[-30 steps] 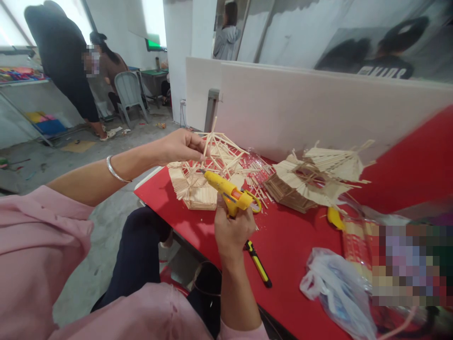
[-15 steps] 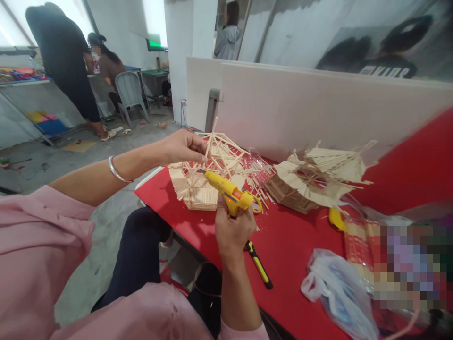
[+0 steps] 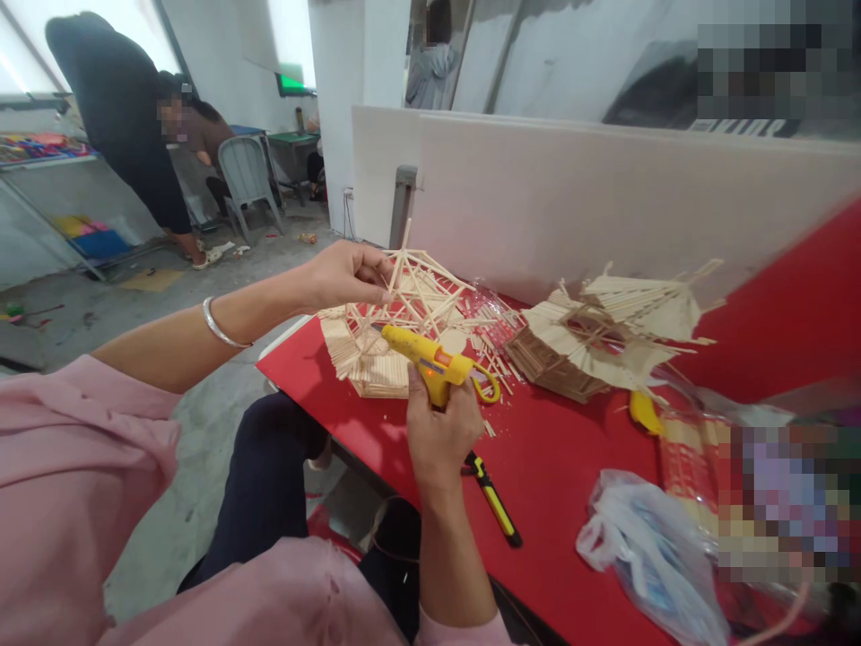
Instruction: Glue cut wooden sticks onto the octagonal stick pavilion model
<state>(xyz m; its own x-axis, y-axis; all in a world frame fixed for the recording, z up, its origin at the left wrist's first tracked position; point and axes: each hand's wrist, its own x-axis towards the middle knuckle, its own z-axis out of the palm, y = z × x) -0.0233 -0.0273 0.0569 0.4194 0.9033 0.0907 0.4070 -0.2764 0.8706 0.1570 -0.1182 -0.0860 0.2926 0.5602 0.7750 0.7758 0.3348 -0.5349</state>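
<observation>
My left hand (image 3: 356, 274), a bracelet on its wrist, is closed with thumb and fingers pinching the left side of a pointed frame of thin wooden sticks (image 3: 423, 292). Wrapped round the handle of a yellow hot glue gun (image 3: 430, 353) is my right hand (image 3: 444, 431). The gun's nozzle points left, just below the left fingertips; whether it touches a stick cannot be made out. Behind and below the gun sits a stick-built model base (image 3: 380, 377) with a flared, slatted edge. Part of it is hidden by the gun and my right hand.
On the red table (image 3: 558, 475) lie a yellow-black utility knife (image 3: 496, 502), loose sticks (image 3: 494, 363) and a plastic bag (image 3: 646, 547). A second stick model (image 3: 571, 350) stands at right. White boards (image 3: 571, 197) line the back. Other people are across the room.
The glue gun has shifted slightly left, with its nozzle a little lower. My left hand has risen slightly and moved a touch left, still at the frame.
</observation>
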